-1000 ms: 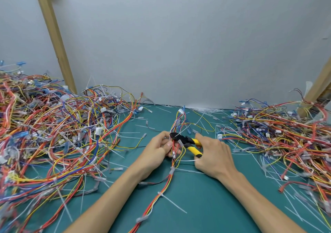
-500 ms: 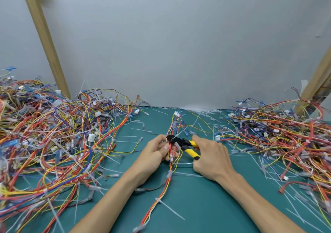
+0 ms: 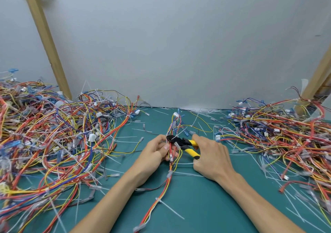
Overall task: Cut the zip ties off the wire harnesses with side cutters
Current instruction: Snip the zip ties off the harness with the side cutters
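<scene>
**Head view.** A single wire harness (image 3: 165, 184) of red, yellow and orange leads lay lengthwise on the green tabletop (image 3: 206, 207). It ran from a white connector (image 3: 175, 115) near the grey wall (image 3: 179, 44) toward the viewer, passing between the two forearms.

The left hand (image 3: 154, 154) held the harness at mid-length, its grip narrow, with thumb and fingers pinched round the bundle. The right hand (image 3: 211, 159) held the side cutters (image 3: 185, 145), its grip curled round the yellow-and-black handles, which stood slightly apart. The black head of the cutters pointed left and met the harness just beyond the left fingertips. Whether the blades were closed on a tie could not be told.

Nearer the viewer, a white zip tie (image 3: 158, 199) encircled the harness, its tail lying out to the right on the tabletop.

A large tangled left heap (image 3: 53, 143) of harnesses covered one side of the tabletop and a right heap (image 3: 277, 139) the other, both well apart from the hands. Loose ties (image 3: 202, 110) lay scattered along the foot of the wall. A left post (image 3: 48, 44) and a right post (image 3: 317, 78), both wooden, leaned at the edges.
</scene>
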Demonstrator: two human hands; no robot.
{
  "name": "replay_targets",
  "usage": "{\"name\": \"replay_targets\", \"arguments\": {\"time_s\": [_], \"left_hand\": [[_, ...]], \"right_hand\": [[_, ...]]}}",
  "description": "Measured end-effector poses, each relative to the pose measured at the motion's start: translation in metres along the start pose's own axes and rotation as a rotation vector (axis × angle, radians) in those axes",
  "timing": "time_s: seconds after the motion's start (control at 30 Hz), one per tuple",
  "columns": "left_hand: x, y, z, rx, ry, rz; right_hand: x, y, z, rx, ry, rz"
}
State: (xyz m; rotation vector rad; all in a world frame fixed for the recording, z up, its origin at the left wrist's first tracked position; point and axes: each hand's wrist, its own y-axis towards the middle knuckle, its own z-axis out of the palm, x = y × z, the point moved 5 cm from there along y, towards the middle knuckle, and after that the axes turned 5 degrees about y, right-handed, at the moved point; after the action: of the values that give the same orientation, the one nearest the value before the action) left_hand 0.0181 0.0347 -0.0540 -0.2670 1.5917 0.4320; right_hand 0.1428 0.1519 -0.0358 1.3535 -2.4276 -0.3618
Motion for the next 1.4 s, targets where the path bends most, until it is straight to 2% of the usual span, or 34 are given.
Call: {"name": "replay_targets", "arguments": {"time_s": [0.4,0.67,0.93,1.4], "left_hand": [[0.0003,0.0003,0.0000,0.011,0.010,0.008],[-0.0017,-0.0009,0.0010,-0.004,-0.002,0.008],[-0.0009,-0.0001,0.0009,0.003,-0.011,0.006],[-0.0006,-0.0009,0.0012,0.027,0.012,0.008]], "right_hand": [[-0.0001,-0.0002,-0.0009,-0.027,0.027,0.013],[0.0042,0.0002,-0.0034,-0.049,0.089,-0.056],[0.0042,-0.0009,-0.0051,-0.020,0.005,-0.001],[0.0013,0.0002,-0.0037,-0.032,0.046,-0.005]]}}
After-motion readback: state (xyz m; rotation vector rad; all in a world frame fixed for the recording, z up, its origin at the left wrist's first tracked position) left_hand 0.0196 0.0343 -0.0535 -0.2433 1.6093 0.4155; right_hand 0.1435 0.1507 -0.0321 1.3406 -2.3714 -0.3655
